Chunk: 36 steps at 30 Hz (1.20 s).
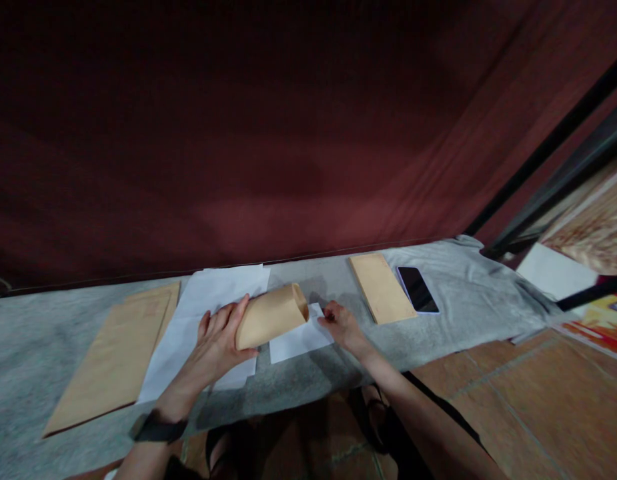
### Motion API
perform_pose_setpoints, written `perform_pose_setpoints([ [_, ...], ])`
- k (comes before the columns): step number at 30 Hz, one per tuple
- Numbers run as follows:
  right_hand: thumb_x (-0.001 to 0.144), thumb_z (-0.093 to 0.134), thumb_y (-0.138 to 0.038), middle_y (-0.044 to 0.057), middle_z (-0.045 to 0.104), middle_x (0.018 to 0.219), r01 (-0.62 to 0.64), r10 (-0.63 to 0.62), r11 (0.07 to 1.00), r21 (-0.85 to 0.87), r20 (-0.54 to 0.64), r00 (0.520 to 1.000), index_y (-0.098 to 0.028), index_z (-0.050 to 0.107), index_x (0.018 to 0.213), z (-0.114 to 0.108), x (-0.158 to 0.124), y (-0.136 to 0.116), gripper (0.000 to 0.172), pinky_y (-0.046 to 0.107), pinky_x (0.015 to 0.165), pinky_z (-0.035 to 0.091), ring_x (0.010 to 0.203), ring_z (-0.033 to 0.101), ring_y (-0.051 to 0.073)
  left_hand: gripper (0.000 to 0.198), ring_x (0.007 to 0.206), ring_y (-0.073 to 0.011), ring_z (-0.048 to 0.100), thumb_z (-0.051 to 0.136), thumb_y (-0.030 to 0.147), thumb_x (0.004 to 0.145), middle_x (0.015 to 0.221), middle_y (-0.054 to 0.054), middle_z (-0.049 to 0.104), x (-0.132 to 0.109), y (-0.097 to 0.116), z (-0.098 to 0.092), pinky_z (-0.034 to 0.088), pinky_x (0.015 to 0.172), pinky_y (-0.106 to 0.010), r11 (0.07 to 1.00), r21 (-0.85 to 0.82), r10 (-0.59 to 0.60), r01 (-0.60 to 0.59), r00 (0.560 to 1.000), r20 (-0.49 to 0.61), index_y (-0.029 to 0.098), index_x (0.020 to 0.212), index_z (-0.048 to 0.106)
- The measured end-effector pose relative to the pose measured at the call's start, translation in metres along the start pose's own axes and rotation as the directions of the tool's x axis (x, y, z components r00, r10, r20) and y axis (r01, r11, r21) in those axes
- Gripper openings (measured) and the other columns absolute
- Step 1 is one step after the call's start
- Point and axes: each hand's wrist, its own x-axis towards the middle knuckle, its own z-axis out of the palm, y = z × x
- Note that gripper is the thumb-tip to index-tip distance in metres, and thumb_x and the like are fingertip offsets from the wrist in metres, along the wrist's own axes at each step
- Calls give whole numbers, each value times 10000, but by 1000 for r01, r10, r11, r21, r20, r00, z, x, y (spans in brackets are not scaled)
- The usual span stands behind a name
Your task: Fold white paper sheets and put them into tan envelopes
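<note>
My left hand point(221, 337) grips a brown envelope point(273, 313) by its left end, with the thumb on the near edge and the fingers on the far one. The envelope bulges, and its mouth gapes toward the right. Beneath and in front of it lies a folded white sheet point(298, 343). At that sheet's right corner, my right hand point(341, 325) has its fingers pinched together on the paper. Under my left hand and the envelope spreads a pile of white paper sheets point(188, 327).
Larger brown envelopes point(115, 357) lie at the left of the grey cloth point(308, 387). To the right sit a stack of small brown envelopes point(383, 290) and a phone point(418, 291). A dark red curtain point(298, 167) hangs behind the narrow surface.
</note>
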Motion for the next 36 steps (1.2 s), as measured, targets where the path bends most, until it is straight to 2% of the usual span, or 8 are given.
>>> perform_pose_setpoints([
  [3, 705, 646, -271, -61, 494, 573, 8, 20, 982, 191, -148, 989, -245, 486, 657, -21, 15, 6, 169, 266, 576, 384, 567, 499, 143, 1124, 1312, -358, 470, 750, 412, 710, 1386, -133, 503, 0, -1, 1, 198, 1174, -597, 1000, 3, -10, 10, 1000, -14, 278, 1602, 80],
  [7, 773, 615, -425, -26, 597, 705, 89, 31, 928, 363, -311, 950, -238, 555, 854, -57, 26, 8, 213, 271, 626, 446, 657, 547, 159, 1121, 1302, -360, 478, 744, 412, 710, 1386, -126, 506, 2, -1, 2, 190, 1172, -615, 1000, -8, -14, 14, 1000, -14, 287, 1602, 77],
  [10, 776, 654, -480, 5, 676, 793, 153, 56, 831, 534, -354, 933, -225, 621, 937, -73, 25, 5, 303, 284, 661, 477, 703, 592, 173, 1125, 1312, -363, 468, 744, 418, 711, 1381, -128, 504, 4, 0, 4, 183, 1172, -623, 1000, -18, -24, 23, 1000, -3, 286, 1602, 70],
  [13, 764, 690, -495, 16, 704, 829, 189, 30, 814, 550, -365, 931, -221, 665, 926, -74, 22, 1, 320, 296, 722, 494, 765, 621, 185, 1133, 1321, -364, 460, 742, 430, 715, 1383, -134, 495, 6, 0, 6, 181, 1168, -627, 999, -17, -31, 31, 1000, 2, 282, 1602, 54],
  [16, 774, 668, -526, 25, 703, 808, 175, -9, 850, 496, -318, 948, -210, 681, 862, -66, 21, -1, 328, 290, 715, 493, 771, 618, 189, 1143, 1319, -369, 461, 732, 452, 720, 1388, -142, 491, 8, 0, 10, 192, 1162, -628, 999, -20, -32, 32, 999, -9, 270, 1604, 29],
  [22, 810, 592, -538, 61, 718, 806, 133, -85, 971, 200, -231, 969, -199, 696, 785, -62, 21, 5, 355, 324, 722, 489, 769, 614, 227, 1151, 1306, -367, 471, 730, 446, 721, 1374, -141, 504, 9, 1, 12, 165, 1164, -640, 1000, -7, -15, 15, 1000, -5, 264, 1605, 16],
  [30, 725, 607, -599, -17, 519, 547, 85, -61, 973, 214, -114, 992, -219, 528, 548, -71, 27, 18, 426, 264, 553, 358, 564, 458, 146, 1162, 1315, -365, 453, 742, 437, 715, 1379, -148, 492, 12, 5, 12, 140, 1173, -626, 1000, 12, 3, -3, 1000, -1, 257, 1603, 15],
  [36, 716, 617, -585, -40, 422, 528, 58, -43, 970, 238, -68, 997, -220, 503, 525, -72, 27, 21, 427, 258, 531, 296, 540, 382, 121, 1171, 1307, -373, 465, 744, 437, 705, 1373, -147, 503, 14, 11, 12, 138, 1167, -639, 999, -28, 26, -26, 1000, -4, 252, 1604, 16],
])
